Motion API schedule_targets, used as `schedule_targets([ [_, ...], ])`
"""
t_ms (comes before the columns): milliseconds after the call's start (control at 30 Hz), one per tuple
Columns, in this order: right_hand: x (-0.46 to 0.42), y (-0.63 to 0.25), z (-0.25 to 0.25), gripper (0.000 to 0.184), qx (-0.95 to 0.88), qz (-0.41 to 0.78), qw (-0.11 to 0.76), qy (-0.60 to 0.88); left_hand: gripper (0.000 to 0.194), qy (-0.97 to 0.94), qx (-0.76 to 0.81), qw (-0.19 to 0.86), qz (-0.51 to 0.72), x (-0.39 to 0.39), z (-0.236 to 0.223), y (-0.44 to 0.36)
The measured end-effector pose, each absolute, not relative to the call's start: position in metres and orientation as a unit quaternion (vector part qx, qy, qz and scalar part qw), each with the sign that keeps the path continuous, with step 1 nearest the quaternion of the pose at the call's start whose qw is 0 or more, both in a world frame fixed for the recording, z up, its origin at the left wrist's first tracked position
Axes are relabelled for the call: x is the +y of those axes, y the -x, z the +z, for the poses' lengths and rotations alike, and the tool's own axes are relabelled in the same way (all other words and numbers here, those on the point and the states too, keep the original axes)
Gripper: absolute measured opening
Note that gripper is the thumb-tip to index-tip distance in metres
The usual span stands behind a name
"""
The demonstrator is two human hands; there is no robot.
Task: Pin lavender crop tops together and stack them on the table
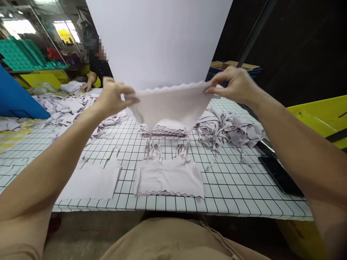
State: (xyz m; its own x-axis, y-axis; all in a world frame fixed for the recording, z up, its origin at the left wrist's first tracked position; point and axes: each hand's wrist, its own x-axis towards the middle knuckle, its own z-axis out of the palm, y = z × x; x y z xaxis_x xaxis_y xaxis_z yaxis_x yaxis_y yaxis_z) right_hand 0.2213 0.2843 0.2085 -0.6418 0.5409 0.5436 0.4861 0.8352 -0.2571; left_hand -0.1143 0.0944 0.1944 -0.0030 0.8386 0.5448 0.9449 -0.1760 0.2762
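I hold a pale lilac pair of briefs (169,104) stretched out in the air above the table. My left hand (112,95) pinches its left waistband corner and my right hand (234,85) pinches the right corner, both closed on the fabric. Below it, on the white grid-patterned table (230,195), lies a flat lilac crop top with straps (169,178). A second flat top (93,180) lies to its left. A neat stack of folded briefs with scalloped edges (164,130) sits just behind.
A loose heap of lilac garments (230,128) lies at the right, another heap (67,104) at the far left. A black phone (280,175) rests near the right edge. Another person (96,65) works at the far end. A big white panel (159,39) stands behind; a yellow bin (322,115) is at right.
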Motion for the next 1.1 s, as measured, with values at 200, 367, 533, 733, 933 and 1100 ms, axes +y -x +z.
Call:
schedule_targets([
  [200, 0.253, -0.229, 0.175, 0.028, -0.879, -0.042, 0.35, 0.321, 0.043, 0.684, -0.648, 0.245, -0.228, 0.077, 0.175, 0.101],
  [367, 0.209, -0.257, 0.063, 0.007, -0.92, 0.044, 0.31, 0.234, 0.023, 0.691, -0.616, 0.282, -0.252, 0.033, 0.052, 0.082],
  [533, 0.162, -0.282, -0.02, 0.013, -0.931, 0.11, 0.276, 0.209, 0.016, 0.75, -0.597, 0.172, -0.228, -0.007, -0.03, 0.057],
  [733, 0.143, -0.297, -0.02, 0.018, -0.911, 0.153, 0.314, 0.22, 0.027, 0.76, -0.575, 0.158, -0.259, -0.022, -0.026, 0.056],
  [933, 0.104, -0.31, -0.035, 0.046, -0.965, 0.133, 0.14, 0.176, 0.048, 0.795, -0.584, -0.011, -0.165, -0.059, -0.027, 0.039],
  [1100, 0.104, -0.299, -0.038, 0.065, -0.974, 0.134, 0.085, 0.164, 0.078, 0.805, -0.565, -0.085, -0.156, -0.059, -0.039, 0.028],
])
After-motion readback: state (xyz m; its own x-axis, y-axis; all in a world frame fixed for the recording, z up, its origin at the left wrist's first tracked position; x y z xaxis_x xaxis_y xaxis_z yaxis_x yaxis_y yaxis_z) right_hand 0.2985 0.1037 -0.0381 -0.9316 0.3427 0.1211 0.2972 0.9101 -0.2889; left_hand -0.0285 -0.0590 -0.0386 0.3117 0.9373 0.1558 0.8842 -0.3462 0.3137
